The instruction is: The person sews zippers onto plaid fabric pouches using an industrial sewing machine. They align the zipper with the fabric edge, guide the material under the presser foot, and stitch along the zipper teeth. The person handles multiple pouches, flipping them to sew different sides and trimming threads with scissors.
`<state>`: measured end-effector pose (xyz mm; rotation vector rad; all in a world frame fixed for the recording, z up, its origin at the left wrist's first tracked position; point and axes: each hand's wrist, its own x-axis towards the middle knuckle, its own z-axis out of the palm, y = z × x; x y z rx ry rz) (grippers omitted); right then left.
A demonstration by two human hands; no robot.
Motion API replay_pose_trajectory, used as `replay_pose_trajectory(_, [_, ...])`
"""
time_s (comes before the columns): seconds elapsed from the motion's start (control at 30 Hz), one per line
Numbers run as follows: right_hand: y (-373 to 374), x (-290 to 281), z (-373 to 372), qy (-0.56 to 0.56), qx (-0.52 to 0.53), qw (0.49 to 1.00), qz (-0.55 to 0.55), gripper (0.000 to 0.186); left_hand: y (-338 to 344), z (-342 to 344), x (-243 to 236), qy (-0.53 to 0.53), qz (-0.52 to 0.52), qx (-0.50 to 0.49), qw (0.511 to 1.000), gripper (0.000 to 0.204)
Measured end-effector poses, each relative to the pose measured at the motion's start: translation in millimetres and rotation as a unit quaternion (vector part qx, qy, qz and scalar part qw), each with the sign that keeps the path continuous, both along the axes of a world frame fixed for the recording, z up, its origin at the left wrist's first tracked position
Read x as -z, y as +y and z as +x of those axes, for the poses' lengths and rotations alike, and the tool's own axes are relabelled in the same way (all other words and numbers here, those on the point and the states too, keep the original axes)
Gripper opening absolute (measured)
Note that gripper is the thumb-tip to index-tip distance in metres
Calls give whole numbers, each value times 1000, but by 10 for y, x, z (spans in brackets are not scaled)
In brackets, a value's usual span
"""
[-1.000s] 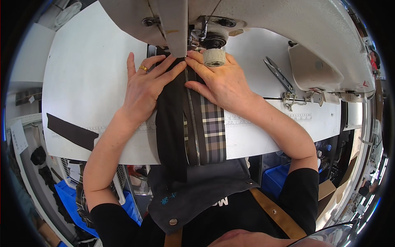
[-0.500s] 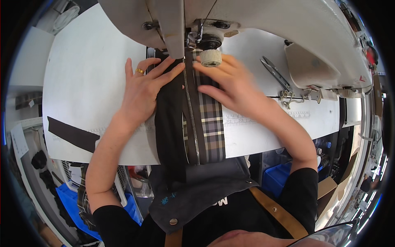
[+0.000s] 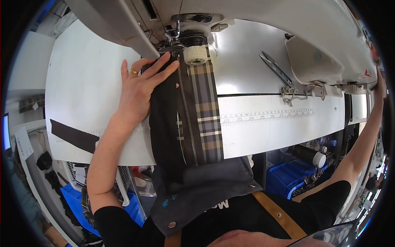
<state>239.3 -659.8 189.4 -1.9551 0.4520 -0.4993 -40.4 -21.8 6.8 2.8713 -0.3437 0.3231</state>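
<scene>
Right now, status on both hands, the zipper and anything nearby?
Left hand spread, partly on black cloth. Right hand at machine's right end. Zipper running up under machine. Scissors apart, to right.

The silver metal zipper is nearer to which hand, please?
Left. The left hand lies just left of the zipper; the right hand is far off to its right.

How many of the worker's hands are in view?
2: left hand on the black cloth, beside the zip; right hand at the far right, by the machine, its fingers too unclear to make out.
</scene>
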Motion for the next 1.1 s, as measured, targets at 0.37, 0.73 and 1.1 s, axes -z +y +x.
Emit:
replay_pose_trajectory(0.37, [-473,520,-166,-155,-53,968,193,37,-2,2,-4,-8,1,0,1000,50])
replay_pose_trajectory(0.73, [1321,525,-1006,-461,-48,869,-171,23,38,-20,-2,-2,-10,4,1000,58])
replay_pose_trajectory(1.1, [4320,1834,-1765,-309,-542,670,-403,54,30,-7,45,-19,-23,19,999,49])
